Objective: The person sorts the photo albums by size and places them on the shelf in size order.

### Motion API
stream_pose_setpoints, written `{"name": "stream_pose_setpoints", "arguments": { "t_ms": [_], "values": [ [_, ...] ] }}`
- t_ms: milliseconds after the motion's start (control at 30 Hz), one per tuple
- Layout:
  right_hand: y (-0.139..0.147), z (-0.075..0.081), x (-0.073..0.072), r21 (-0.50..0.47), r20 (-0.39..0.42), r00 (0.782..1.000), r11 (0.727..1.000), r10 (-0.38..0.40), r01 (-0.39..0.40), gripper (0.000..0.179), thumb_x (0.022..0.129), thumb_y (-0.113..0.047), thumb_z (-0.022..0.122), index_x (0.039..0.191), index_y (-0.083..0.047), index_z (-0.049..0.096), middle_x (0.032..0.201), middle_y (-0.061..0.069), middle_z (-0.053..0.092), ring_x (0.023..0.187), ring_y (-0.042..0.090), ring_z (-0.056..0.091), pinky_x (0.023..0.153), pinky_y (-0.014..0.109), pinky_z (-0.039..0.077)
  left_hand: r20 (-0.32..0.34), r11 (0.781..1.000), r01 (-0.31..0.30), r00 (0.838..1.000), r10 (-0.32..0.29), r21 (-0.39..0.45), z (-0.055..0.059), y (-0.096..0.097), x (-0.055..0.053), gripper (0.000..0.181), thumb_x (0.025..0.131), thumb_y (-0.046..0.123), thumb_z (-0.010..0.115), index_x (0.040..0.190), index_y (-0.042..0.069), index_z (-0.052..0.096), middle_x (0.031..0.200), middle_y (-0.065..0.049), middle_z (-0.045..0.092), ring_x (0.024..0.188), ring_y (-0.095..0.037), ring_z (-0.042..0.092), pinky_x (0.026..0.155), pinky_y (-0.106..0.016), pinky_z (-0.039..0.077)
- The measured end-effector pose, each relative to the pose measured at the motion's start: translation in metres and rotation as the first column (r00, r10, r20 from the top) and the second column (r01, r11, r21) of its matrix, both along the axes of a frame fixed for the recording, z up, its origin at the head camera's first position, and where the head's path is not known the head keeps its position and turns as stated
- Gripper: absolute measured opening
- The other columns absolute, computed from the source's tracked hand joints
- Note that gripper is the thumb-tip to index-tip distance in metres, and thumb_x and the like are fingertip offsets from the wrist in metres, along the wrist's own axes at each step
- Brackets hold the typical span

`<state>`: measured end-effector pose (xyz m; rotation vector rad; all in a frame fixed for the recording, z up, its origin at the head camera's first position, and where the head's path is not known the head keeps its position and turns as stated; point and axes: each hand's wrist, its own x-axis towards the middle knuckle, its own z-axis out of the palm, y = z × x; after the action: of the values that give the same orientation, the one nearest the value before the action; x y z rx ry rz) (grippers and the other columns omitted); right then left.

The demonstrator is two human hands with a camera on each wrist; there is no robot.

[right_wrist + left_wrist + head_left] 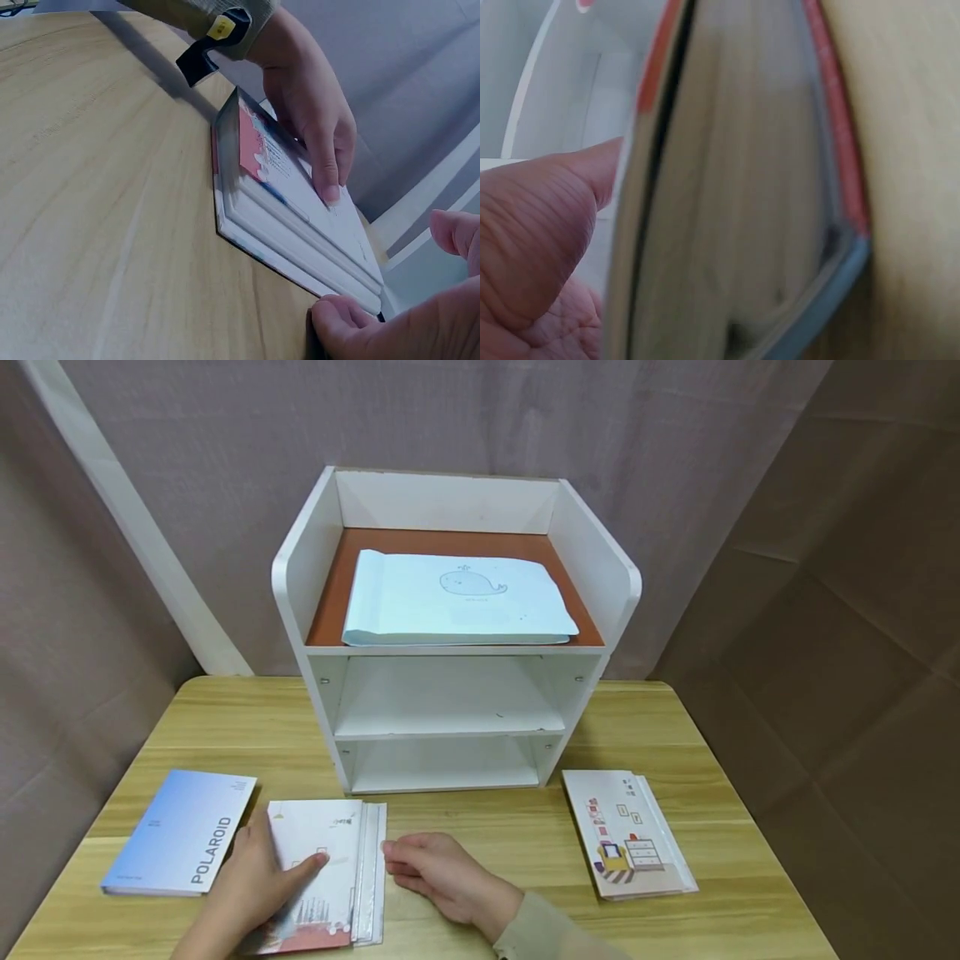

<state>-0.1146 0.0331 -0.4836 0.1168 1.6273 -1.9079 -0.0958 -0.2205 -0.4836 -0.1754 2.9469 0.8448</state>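
At left lies a blue POLAROID album (180, 831). The left hand (251, 877) grips a white, red-bottomed book (318, 831) on the table (517, 835), thumb across its cover, pale page edges (370, 868) jutting right. Behind, the white shelf unit (597, 556) holds a whale-print album (405, 597) on top. The right hand (450, 877) has fingertips at the pages; whether they pinch, I can't quite tell.

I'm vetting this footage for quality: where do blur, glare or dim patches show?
Head: the whale-printed book is bright, nearly washed out, the brown curtain at right dim; left wrist: the held book is blurred along its page edges; right wrist: that book and the left hand look sharper.
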Motion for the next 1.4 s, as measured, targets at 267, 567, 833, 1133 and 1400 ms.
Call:
{"name": "stream_pose_setpoints", "arguments": {
  "t_ms": [267,567,833,1133,1400],
  "values": [
    [0.006,0.001,0.000,0.050,-0.061,0.998,0.998,0.029,-0.026,0.034,0.090,-0.023,0.070,0.108,0.005,0.062,0.106,0.009,0.058,0.096,0.019,0.057,0.094,0.038,0.050,-0.073,0.993,0.090,0.994,-0.085,0.072,0.003,0.001,0.005,0.109,0.081,0.047,0.075,0.142,-0.022,0.015,0.135,-0.047,0.030,0.125,-0.059,0.031,0.104,-0.064,0.027],
    [0.015,0.001,0.003,0.121,-0.133,0.991,0.993,0.015,0.001,0.040,0.090,-0.023,0.070,0.114,0.008,0.061,0.108,0.010,0.061,0.096,0.020,0.059,0.091,0.040,0.051,0.036,0.980,0.101,0.993,-0.108,0.170,0.012,0.010,0.009,0.112,0.084,0.055,0.068,0.143,-0.020,0.010,0.143,-0.044,0.021,0.132,-0.056,0.022,0.108,-0.062,0.020],
    [0.028,0.005,0.003,0.238,-0.170,0.985,0.971,0.032,0.010,0.046,0.086,-0.025,0.074,0.117,0.004,0.057,0.101,0.010,0.057,0.092,0.019,0.055,0.082,0.034,0.049,0.009,0.911,0.089,0.995,-0.102,0.402,0.020,0.029,0.013,0.091,0.086,0.035,0.074,0.149,-0.003,0.020,0.124,-0.026,0.054,0.101,-0.031,0.061,0.083,-0.039,0.053],
    [0.047,0.005,-0.001,0.227,-0.223,0.975,0.973,0.007,0.045,0.045,0.087,-0.023,0.074,0.114,0.002,0.049,0.102,0.015,0.053,0.087,0.023,0.056,0.077,0.034,0.050,-0.018,0.813,0.083,0.996,-0.089,0.576,0.022,0.053,0.017,0.088,0.087,0.020,0.074,0.151,0.003,0.015,0.130,-0.024,0.046,0.097,-0.026,0.062,0.069,-0.025,0.055],
    [0.059,0.000,-0.004,0.120,-0.229,0.973,0.992,-0.001,0.029,0.046,0.094,-0.022,0.065,0.129,0.001,0.044,0.101,0.014,0.067,0.083,0.030,0.068,0.069,0.040,0.058,-0.047,0.805,0.113,0.993,-0.105,0.583,0.026,0.072,0.016,0.079,0.089,0.019,0.071,0.151,0.010,0.022,0.134,-0.020,0.045,0.100,-0.025,0.061,0.079,-0.032,0.054]
  ]
}}
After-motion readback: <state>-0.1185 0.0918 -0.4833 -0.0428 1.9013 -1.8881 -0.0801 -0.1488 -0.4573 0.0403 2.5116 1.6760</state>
